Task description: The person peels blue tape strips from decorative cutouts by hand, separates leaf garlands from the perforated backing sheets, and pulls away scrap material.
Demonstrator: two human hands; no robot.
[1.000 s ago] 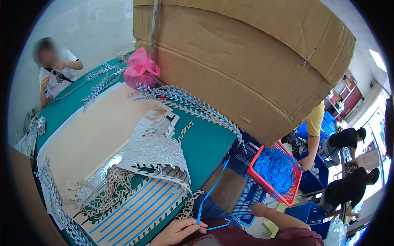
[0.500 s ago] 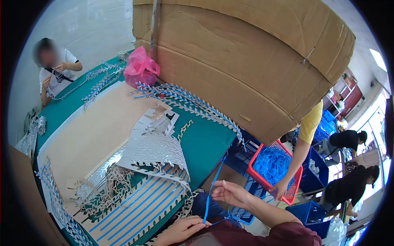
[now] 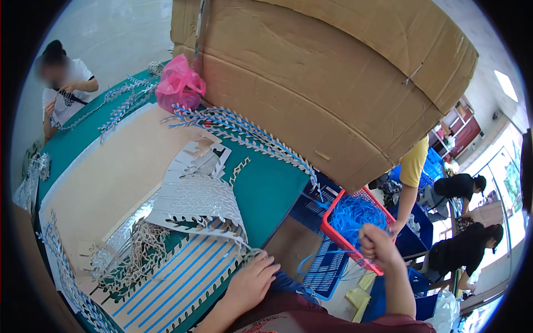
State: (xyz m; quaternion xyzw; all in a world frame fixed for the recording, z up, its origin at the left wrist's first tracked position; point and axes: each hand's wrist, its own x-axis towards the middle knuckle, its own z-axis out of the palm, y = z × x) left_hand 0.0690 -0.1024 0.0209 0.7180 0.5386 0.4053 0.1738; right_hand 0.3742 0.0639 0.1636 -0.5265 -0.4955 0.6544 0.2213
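My right hand (image 3: 380,247) is closed in a fist in front of the red basket (image 3: 355,252). A thin blue strip (image 3: 327,253) trails leftward from near this fist; its end at the fingers is hidden. My left hand (image 3: 254,280) is at the near table edge, its fingers loosely bent and lying over the edge of the leaf-cut strips, with nothing visible in them. Beside it lies a sheet with blue stripes (image 3: 183,277) and leaf-shaped edges, partly covered by a curled silvery leaf-cut sheet (image 3: 197,194). Loose blue strips (image 3: 355,216) fill the basket.
A large cardboard box (image 3: 311,83) stands across the table's far right. Leaf garlands (image 3: 250,136) and a pink plastic bag (image 3: 180,83) lie before it. Another person's arm (image 3: 407,205) reaches to the basket. A person (image 3: 66,89) sits across the green table (image 3: 272,183); others work at right.
My right hand has moved right toward the basket and closed. My left hand has shifted up to the table edge and no longer holds the blue strip that was stretched between my hands.
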